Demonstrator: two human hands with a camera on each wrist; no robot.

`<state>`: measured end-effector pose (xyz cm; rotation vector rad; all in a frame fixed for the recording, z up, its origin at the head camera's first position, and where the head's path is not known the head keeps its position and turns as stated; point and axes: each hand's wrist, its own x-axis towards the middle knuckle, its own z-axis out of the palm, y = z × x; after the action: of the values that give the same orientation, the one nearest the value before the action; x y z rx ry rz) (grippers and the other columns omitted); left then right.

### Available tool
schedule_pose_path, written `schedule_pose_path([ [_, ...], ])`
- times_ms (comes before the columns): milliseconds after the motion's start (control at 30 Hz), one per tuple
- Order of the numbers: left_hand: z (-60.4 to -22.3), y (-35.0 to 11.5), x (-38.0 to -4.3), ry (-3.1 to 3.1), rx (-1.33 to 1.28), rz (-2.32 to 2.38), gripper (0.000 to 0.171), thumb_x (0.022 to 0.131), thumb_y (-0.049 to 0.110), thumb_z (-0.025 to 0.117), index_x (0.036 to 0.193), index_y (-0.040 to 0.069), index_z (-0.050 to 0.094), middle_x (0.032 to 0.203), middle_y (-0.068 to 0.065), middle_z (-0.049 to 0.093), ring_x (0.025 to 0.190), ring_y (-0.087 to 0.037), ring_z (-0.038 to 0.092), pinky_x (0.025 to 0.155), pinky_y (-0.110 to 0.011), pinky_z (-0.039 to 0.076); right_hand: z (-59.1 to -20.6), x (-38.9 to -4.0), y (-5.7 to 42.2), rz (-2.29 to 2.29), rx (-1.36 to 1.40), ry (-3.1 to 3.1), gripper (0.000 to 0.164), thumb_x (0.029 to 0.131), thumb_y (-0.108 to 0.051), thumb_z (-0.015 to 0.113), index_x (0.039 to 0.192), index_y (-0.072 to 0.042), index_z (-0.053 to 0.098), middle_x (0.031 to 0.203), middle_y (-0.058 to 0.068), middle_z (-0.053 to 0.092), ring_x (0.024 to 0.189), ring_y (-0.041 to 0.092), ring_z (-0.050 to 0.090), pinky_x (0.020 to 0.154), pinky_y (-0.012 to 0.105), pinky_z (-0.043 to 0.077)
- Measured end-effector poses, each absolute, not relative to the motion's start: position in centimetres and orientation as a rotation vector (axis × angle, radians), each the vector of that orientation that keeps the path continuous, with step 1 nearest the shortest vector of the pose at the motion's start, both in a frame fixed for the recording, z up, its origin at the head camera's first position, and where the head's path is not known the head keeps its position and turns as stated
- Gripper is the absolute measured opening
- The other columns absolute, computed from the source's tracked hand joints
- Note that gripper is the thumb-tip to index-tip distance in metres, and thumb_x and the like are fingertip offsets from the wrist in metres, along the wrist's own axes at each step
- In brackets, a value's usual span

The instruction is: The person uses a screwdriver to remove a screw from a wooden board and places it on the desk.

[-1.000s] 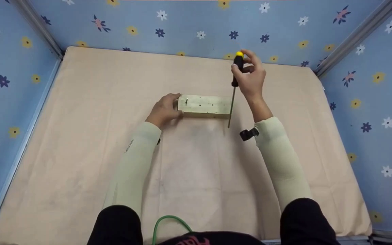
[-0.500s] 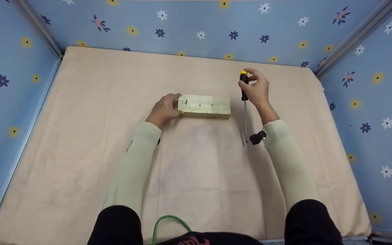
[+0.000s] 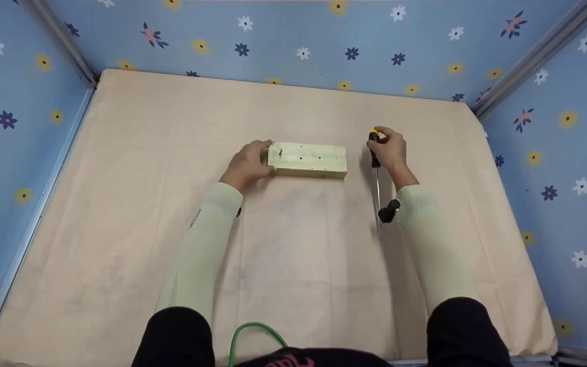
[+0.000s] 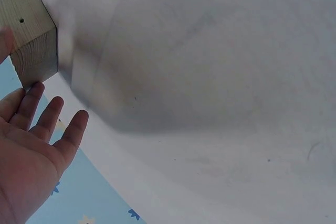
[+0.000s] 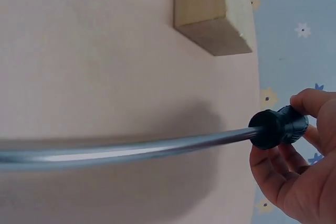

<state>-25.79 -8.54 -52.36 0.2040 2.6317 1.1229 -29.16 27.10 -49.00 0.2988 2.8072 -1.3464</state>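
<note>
A pale wooden block [image 3: 310,158] lies lengthwise on the cloth, with several small dark holes and a screw [image 3: 281,151] sticking up near its left end. My left hand [image 3: 247,162] grips that end between thumb and fingers; in the left wrist view the other fingers spread loosely past the block's end [image 4: 35,59]. To the right of the block, my right hand [image 3: 391,152] holds a screwdriver [image 3: 378,186] by its black, yellow-capped handle. Its long metal shaft [image 5: 131,150] points toward my body, the tip close over the cloth near the wrist camera.
A beige cloth [image 3: 171,244] covers the table. Blue flowered panels [image 3: 293,30] enclose the back and both sides. At the front edge, a green cable [image 3: 255,324] loops up close to my body.
The right hand has carried the screwdriver from beside the block's right end to the right and toward my body, lowering it. The left hand and block have stayed in place.
</note>
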Motion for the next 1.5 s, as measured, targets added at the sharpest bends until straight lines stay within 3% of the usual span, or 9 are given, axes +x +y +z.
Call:
schedule_pose_path([
  [433,-52.5,-8.5,-25.7,2.63,0.198,1.114,0.074,0.082,0.021,0.071,0.148,0.011,0.038,0.148,-0.005,0.045,0.142,-0.023,0.035,0.12,-0.038,0.027,-50.9,-29.2,28.6,-1.194,0.415,2.738,0.052,0.093,-0.018,0.054,0.144,-0.012,0.045,0.139,0.019,0.05,0.119,0.027,0.054,0.095,0.04,0.054],
  [733,-52.3,-8.4,-26.0,2.639,0.209,1.055,0.076,0.082,0.023,0.071,0.149,0.014,0.037,0.15,-0.004,0.042,0.142,-0.023,0.034,0.12,-0.038,0.027,-51.5,-29.2,29.0,-1.199,0.454,2.713,0.052,0.094,-0.019,0.053,0.145,-0.014,0.044,0.136,0.019,0.052,0.114,0.025,0.056,0.089,0.039,0.056],
  [1067,-52.0,-8.6,-26.2,2.61,0.178,1.091,0.076,0.082,0.02,0.072,0.149,0.014,0.036,0.15,-0.004,0.041,0.143,-0.024,0.032,0.121,-0.039,0.025,-51.7,-29.6,28.8,-1.156,0.474,2.7,0.052,0.095,-0.02,0.053,0.146,-0.015,0.043,0.141,0.018,0.049,0.123,0.027,0.052,0.096,0.04,0.054],
  [1500,-52.4,-8.5,-25.8,2.595,0.161,1.104,0.076,0.082,0.021,0.072,0.149,0.015,0.037,0.151,-0.003,0.041,0.144,-0.023,0.031,0.121,-0.039,0.025,-52.2,-29.3,28.7,-1.099,0.463,2.715,0.051,0.094,-0.021,0.057,0.142,-0.012,0.044,0.139,0.017,0.049,0.126,0.028,0.051,0.095,0.04,0.053],
])
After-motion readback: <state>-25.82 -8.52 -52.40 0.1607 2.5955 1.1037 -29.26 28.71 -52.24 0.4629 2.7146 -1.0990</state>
